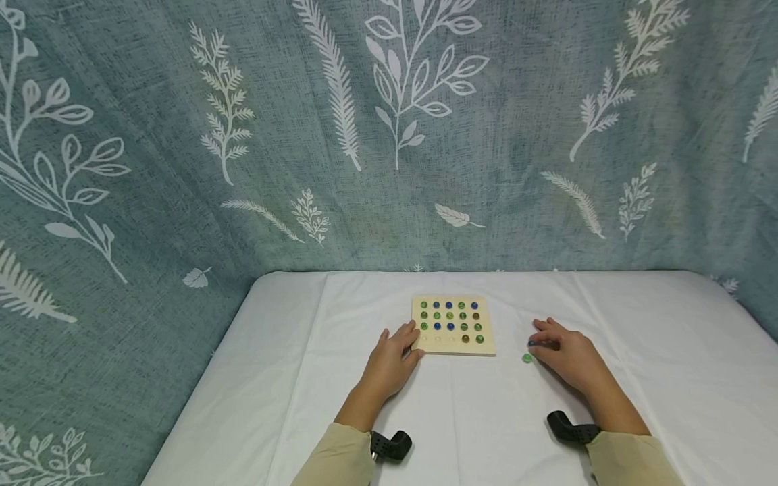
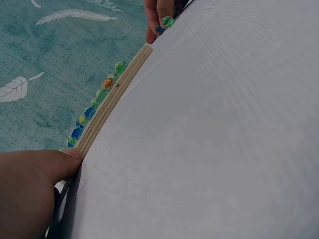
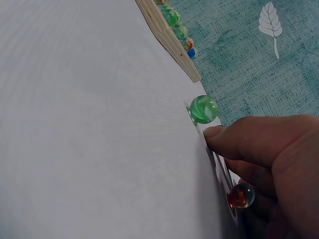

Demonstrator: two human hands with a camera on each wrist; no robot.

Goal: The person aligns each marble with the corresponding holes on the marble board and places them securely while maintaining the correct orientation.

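The work in hand looks like picking marbles up off the white cloth and seating them in the wooden board; to do it well, the board should be kept from sliding while one marble at a time is pinched cleanly and set down into an empty hollow in the near row, without knocking the marbles already seated. The board lies flat on the worktop near its middle, most of its hollows filled with green, blue and brown marbles. The left hand lies flat on the cloth with relaxed, fairly straight fingers, its fingertips touching the board's near left corner and holding nothing. The right hand rests on the cloth to the right of the board, well apart from it, fingers curled; in the head view a blue marble sits pinched at its fingertips, and the right wrist view shows a red-brown marble tucked under the curled fingers too. A loose green marble lies on the cloth just beside that hand's thumb, seemingly not touched.
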